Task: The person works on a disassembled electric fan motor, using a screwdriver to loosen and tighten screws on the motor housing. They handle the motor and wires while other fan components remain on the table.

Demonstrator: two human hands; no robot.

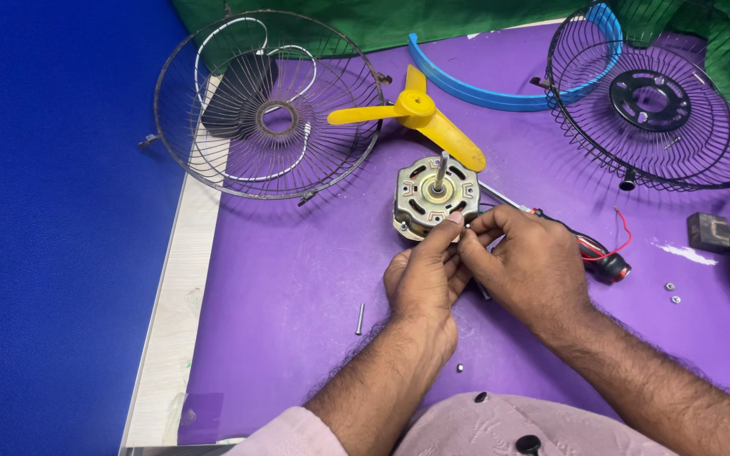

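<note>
Both hands pinch at the near edge of the fan motor [434, 196]: left hand [422, 279] fingertips closed there, right hand [527, 263] curled beside it, knuckles up.

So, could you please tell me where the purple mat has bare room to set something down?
Bare mat lies between the wire guard, the loose bolt and the left hand. It is crowded around the motor, the yellow blade and the wires beyond the right hand.

One head-worn view only; it looks steeply down from close above onto the purple table [297, 279]; the near edge shows the wearer's forearms.
</note>
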